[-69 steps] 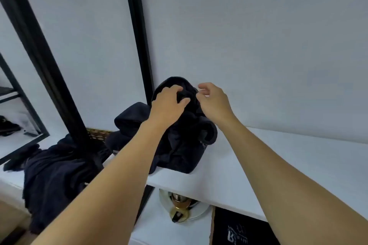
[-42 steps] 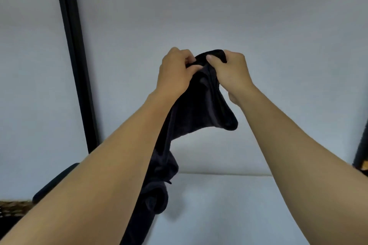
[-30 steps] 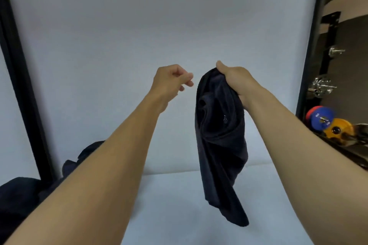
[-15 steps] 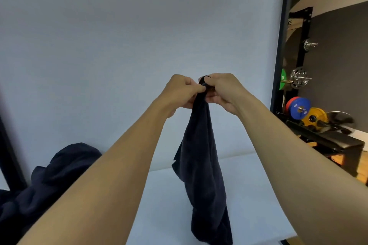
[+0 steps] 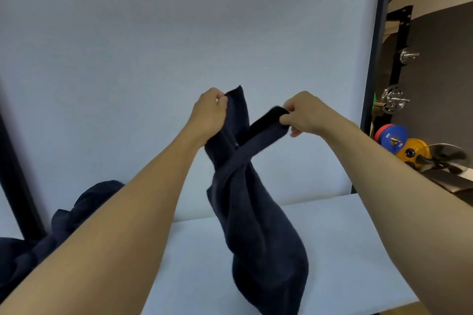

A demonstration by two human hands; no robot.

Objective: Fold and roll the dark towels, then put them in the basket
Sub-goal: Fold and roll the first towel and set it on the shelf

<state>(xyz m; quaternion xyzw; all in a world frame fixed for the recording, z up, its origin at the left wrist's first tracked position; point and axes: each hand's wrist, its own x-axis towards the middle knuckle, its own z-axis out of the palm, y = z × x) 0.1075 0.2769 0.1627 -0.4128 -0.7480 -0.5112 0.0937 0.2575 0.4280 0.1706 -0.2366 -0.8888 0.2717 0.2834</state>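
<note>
Dark towel (image 5: 256,212) mid-frame, dangling twisted over the white bench (image 5: 345,238), top corners pinched by left hand (image 5: 208,116) and right hand (image 5: 304,116). Probably ends up folding crooked unless untwisted first.

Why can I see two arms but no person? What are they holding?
The camera sits on the person's head and looks forward and down, so you see only their own arms. The left hand and the right hand each grip a top edge of one dark towel, fingers curled round the cloth. The towel is twisted in the middle and hangs down over a white table. A pile of more dark towels lies at the left. Coloured weight plates sit at the right.
</note>
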